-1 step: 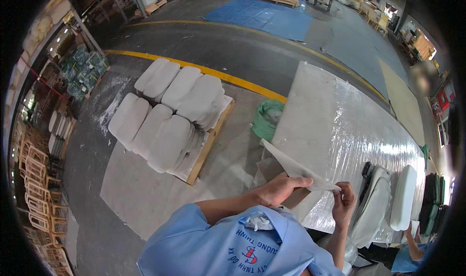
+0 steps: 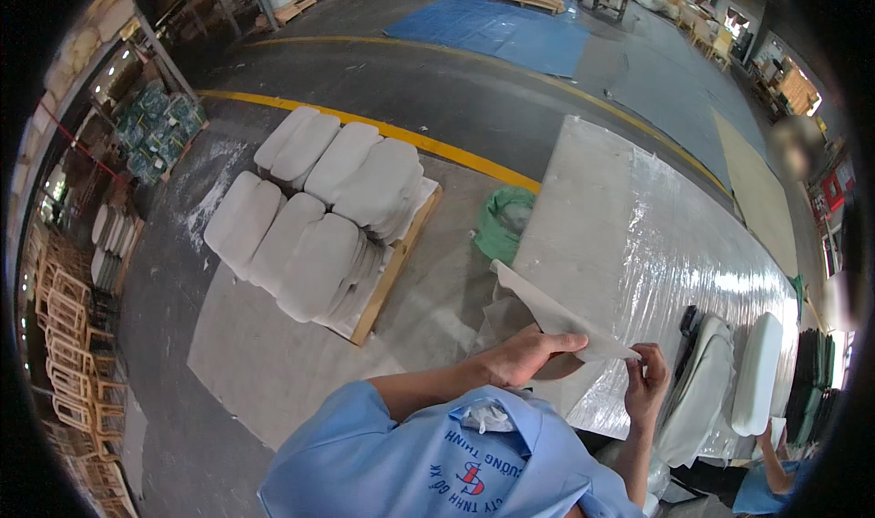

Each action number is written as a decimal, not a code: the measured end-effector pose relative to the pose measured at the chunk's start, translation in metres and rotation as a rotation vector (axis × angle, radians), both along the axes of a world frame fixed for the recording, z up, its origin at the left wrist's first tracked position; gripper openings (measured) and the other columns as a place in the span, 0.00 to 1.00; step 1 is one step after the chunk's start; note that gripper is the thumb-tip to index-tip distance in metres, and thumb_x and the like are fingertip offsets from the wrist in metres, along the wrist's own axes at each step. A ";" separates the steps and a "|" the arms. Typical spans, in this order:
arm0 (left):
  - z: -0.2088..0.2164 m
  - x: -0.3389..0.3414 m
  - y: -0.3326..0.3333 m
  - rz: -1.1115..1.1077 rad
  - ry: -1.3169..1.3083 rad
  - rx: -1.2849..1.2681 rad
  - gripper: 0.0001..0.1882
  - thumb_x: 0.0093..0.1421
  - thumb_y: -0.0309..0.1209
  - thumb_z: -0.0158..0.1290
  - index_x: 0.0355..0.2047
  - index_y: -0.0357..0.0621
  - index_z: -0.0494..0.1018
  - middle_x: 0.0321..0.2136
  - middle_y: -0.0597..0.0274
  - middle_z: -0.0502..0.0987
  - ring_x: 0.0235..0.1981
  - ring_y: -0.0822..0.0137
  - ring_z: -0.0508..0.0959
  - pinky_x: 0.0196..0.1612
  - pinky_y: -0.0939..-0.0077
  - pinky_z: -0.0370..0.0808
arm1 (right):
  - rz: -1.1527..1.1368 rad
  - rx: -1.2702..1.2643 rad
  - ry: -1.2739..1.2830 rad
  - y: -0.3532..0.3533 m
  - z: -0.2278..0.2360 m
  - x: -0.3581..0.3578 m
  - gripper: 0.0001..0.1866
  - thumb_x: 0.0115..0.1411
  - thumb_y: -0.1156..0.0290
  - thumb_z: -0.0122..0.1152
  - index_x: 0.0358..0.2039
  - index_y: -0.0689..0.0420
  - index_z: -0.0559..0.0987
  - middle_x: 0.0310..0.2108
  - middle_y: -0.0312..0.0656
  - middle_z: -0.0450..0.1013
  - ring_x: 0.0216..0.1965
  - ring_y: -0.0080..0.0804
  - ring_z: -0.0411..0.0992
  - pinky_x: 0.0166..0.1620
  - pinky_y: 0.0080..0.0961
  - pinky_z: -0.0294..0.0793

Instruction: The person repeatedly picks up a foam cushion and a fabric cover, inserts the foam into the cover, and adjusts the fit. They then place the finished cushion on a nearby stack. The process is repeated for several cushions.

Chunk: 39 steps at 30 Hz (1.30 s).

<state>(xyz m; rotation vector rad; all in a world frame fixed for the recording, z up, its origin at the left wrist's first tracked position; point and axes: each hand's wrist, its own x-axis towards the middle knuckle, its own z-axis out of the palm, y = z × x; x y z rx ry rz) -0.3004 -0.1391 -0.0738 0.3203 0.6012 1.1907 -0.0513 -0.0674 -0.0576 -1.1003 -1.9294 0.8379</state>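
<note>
A piece of light grey fabric (image 2: 556,316) is stretched between my two hands at the near edge of the plastic-covered table (image 2: 583,208). My left hand (image 2: 527,356) grips its middle, with the thumb pressed on top. At the fabric's right corner, the fingertips of my right hand (image 2: 647,377) pinch the cloth. The fabric's far left end sticks up in a point, and part of it hangs below my left hand.
Left of the table, stacked pale cushion covers (image 2: 319,263) lie on a wooden pallet (image 2: 401,272). A green sack (image 2: 504,226) stands between them. On the table's right are grey covers (image 2: 702,390) and a white cushion (image 2: 756,372), beside a co-worker's arm (image 2: 777,468).
The hanging part of the fabric below my left hand has shifted slightly. Both hands keep their grip in nearly the same place.
</note>
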 end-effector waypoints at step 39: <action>-0.096 -0.012 0.083 0.150 0.034 -0.049 0.17 0.70 0.32 0.56 0.57 0.40 0.77 0.55 0.55 0.80 0.58 0.64 0.77 0.65 0.68 0.71 | -0.146 -0.253 -0.364 -0.071 -0.053 0.136 0.18 0.44 0.82 0.66 0.39 0.62 0.83 0.44 0.45 0.79 0.51 0.39 0.76 0.55 0.32 0.74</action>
